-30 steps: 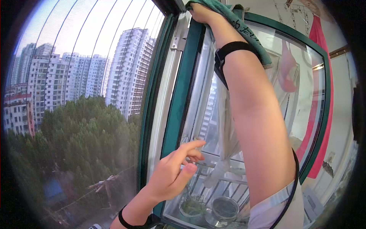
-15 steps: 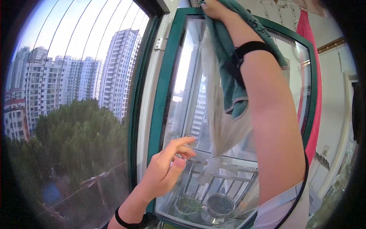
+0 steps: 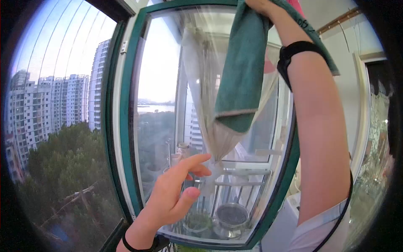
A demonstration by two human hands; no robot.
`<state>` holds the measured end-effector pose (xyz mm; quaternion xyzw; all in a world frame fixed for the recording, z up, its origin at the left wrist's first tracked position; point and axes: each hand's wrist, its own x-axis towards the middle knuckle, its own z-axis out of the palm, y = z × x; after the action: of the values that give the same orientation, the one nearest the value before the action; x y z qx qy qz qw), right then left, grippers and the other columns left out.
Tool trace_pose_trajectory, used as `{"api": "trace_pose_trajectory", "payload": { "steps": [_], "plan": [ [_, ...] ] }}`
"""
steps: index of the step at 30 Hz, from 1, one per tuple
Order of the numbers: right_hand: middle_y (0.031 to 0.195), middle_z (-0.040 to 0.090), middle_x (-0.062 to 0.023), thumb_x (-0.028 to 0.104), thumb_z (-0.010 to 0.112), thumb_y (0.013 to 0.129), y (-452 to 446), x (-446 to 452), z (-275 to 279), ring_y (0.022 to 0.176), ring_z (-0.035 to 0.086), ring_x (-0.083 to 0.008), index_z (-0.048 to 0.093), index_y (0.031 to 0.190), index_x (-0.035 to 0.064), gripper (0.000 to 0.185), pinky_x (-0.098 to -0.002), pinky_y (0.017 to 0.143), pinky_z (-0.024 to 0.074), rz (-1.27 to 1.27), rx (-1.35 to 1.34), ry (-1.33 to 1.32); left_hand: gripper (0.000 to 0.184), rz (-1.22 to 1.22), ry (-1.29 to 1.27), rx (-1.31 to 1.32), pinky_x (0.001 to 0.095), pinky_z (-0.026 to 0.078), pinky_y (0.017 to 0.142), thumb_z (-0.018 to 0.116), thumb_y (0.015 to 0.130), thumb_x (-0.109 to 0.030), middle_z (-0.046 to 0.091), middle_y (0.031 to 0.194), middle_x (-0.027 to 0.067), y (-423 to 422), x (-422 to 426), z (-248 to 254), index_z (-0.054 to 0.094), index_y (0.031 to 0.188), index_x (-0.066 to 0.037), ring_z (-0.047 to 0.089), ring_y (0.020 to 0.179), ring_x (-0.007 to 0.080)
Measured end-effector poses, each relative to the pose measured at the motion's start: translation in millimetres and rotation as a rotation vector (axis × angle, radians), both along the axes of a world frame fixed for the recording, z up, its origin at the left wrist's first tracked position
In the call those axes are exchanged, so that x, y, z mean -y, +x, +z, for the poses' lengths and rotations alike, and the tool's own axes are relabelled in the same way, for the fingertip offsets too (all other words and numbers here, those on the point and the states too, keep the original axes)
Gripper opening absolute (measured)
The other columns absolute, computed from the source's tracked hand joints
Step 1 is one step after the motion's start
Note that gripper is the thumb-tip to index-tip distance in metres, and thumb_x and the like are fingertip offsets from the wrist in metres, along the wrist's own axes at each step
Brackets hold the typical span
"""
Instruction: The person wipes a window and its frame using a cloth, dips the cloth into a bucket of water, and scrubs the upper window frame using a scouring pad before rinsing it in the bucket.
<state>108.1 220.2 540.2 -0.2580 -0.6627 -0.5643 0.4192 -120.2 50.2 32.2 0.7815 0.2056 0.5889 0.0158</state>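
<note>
At one o'clock the right hand [image 3: 262, 6] has hold of a green cloth [image 3: 243, 67], its fingertips out of sight; at seven the left hand [image 3: 171, 185] is empty, half open. Behind them stands a green-framed window [image 3: 128, 92], towers [image 3: 69, 98] at nine, pale wall [image 3: 346, 82] at two. Since a second ago, a long fold has dropped before the glass [image 3: 157, 134]. The right arm [image 3: 321, 126] reaches up, the left fingers [image 3: 191, 164] loosely curled

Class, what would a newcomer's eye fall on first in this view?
Probably the green cloth, hanging from the right hand at the top, in front of the green-framed window. Next, the left hand, low in the middle, holding nothing. Then the tall buildings above the trees at far left.
</note>
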Motion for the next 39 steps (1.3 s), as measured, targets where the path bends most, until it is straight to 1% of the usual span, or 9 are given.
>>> {"api": "trace_pose_trajectory", "payload": {
  "steps": [1,2,4,14,16,28,30,34,39],
  "plan": [
    [0.113,0.064,-0.0264,0.017,0.048,0.087,20,-4,-1,0.107,0.061,-0.0366,0.066,0.105,-0.0029,0.033,-0.0411,0.092,0.0466,-0.294,0.083,0.149,0.05,-0.006,-0.011,-0.012,0.0355,0.046,0.086,0.054,0.094,-0.033,0.067,0.106,0.0124,4,1,-3,0.049,0.134,-0.003,0.063,0.097,0.0241],
    [0.113,0.064,-0.0264,0.017,0.048,0.087,42,0,4,0.107,0.061,-0.0366,0.066,0.105,-0.0029,0.033,-0.0411,0.092,0.0466,-0.302,0.078,0.158,0.05,-0.013,-0.001,-0.016,0.0355,0.046,0.086,0.054,0.094,-0.033,0.067,0.106,0.0124,8,-2,-3,0.049,0.134,-0.003,0.063,0.097,0.0241],
    [0.11,0.065,-0.025,0.013,0.048,0.085,76,11,-21,0.104,0.062,-0.0354,0.064,0.11,-0.0014,0.033,-0.0405,0.091,0.0479,0.165,0.113,0.062,0.051,0.004,-0.043,-0.031,0.0354,0.047,0.086,0.054,0.094,-0.034,0.067,0.106,0.012,15,-2,-15,0.049,0.134,-0.003,0.063,0.097,0.0237],
    [0.123,0.057,-0.0309,0.014,0.043,0.09,167,-42,-12,0.118,0.053,-0.0417,0.048,0.127,-0.0074,0.043,-0.0427,0.102,0.0402,0.236,-0.248,-0.015,0.053,0.085,-0.077,-0.001,0.0353,0.046,0.084,0.049,0.097,-0.041,0.067,0.107,0.0122,26,5,-19,0.05,0.133,-0.001,0.062,0.096,0.024],
    [0.123,0.056,-0.0312,0.014,0.043,0.09,162,-41,-28,0.118,0.053,-0.0418,0.048,0.127,-0.0076,0.043,-0.0426,0.102,0.04,0.253,-0.282,-0.011,0.065,0.159,0.004,0.01,0.0317,0.045,0.076,0.034,0.1,-0.052,0.069,0.096,0.013,37,5,-18,0.054,0.125,0.004,0.058,0.082,0.018],
    [0.121,0.058,-0.0291,0.013,0.049,0.089,136,-30,-112,0.117,0.055,-0.0395,0.051,0.127,-0.005,0.042,-0.0397,0.103,0.0404,0.544,-0.327,0.13,0.061,0.102,-0.067,-0.011,0.0323,0.045,0.077,0.038,0.099,-0.047,0.068,0.101,0.0136,57,5,-24,0.051,0.13,0.003,0.061,0.088,0.0185],
    [0.11,0.064,-0.0199,0.008,0.051,0.087,131,-19,-129,0.101,0.062,-0.0303,0.055,0.123,-0.001,0.038,-0.0367,0.09,0.0486,0.965,-0.484,-0.185,0.06,0.107,-0.079,-0.012,0.0325,0.045,0.077,0.038,0.099,-0.046,0.068,0.101,0.0135,58,6,-24,0.051,0.13,0.003,0.061,0.088,0.0185],
    [0.09,0.064,-0.0084,0.003,0.051,0.086,141,-10,-133,0.074,0.061,-0.0184,0.06,0.113,0.0032,0.029,-0.0321,0.063,0.0503,1.368,-0.425,-0.563,0.058,0.129,-0.082,-0.008,0.0325,0.045,0.076,0.039,0.099,-0.044,0.068,0.101,0.0132,61,7,-25,0.051,0.13,0.003,0.062,0.09,0.0187],
    [0.089,0.064,-0.0084,0.001,0.049,0.088,141,-10,-146,0.073,0.061,-0.0182,0.061,0.111,0.0016,0.026,-0.0314,0.063,0.0507,1.337,-0.442,-0.564,0.049,0.091,-0.139,-0.023,0.0346,0.047,0.084,0.049,0.095,-0.031,0.067,0.107,0.0123,59,5,-27,0.048,0.134,-0.002,0.063,0.096,0.0231]
  ]
}}
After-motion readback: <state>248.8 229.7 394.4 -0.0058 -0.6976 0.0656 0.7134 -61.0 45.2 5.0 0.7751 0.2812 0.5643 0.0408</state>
